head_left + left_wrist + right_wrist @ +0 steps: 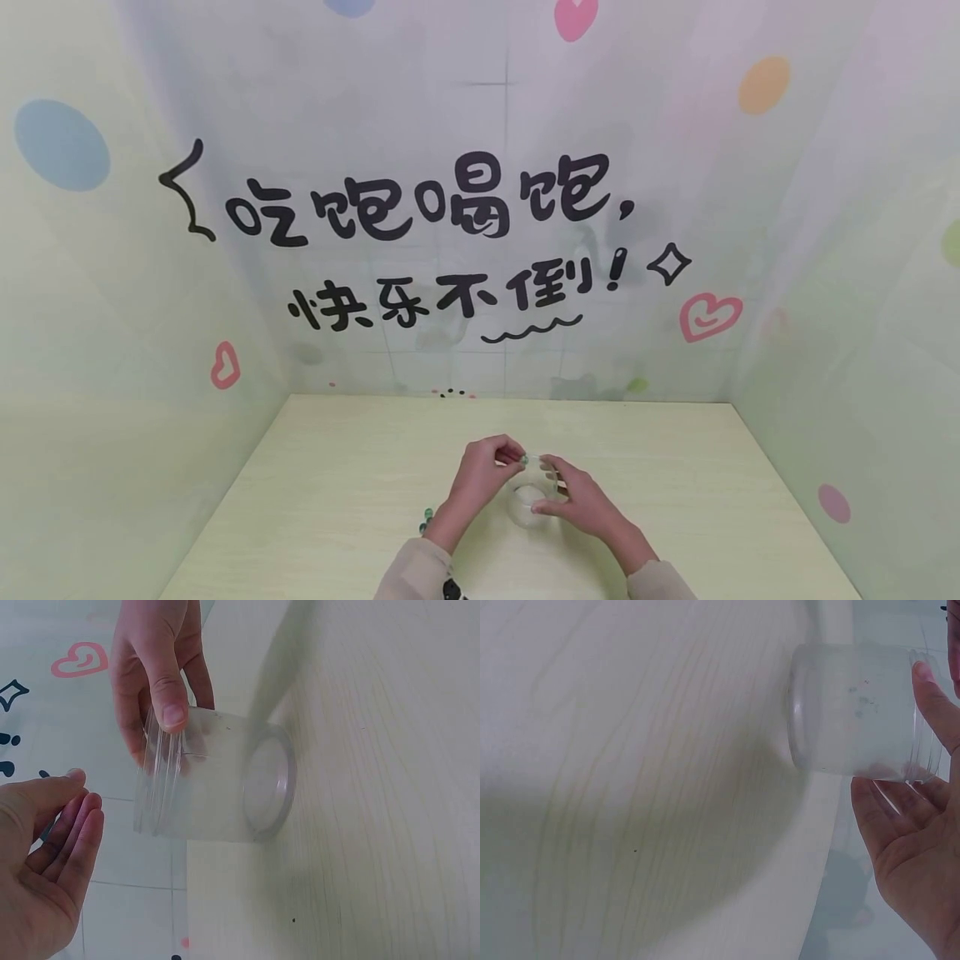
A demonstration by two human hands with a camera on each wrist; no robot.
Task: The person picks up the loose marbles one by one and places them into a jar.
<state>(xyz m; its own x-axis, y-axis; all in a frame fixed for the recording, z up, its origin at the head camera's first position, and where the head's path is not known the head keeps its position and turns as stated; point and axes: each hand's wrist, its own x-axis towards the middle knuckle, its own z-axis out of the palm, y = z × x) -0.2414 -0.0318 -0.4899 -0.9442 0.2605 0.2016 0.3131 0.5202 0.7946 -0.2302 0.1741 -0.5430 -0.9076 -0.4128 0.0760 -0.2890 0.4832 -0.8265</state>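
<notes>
I see the right hand (583, 497) gripping a clear cylindrical jar (525, 500) — well inside the left and right edges of the bench (337, 467); the left hand (482, 473) pinches a tiny round green marble (525, 459) — hard to make out.

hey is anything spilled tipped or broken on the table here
Nothing clearly odd. The clear jar looks upright and uncracked in the right hand, and the left hand pinches a green marble. Loose green marbles lie beside the left forearm, but nothing shows they spilled.
</notes>
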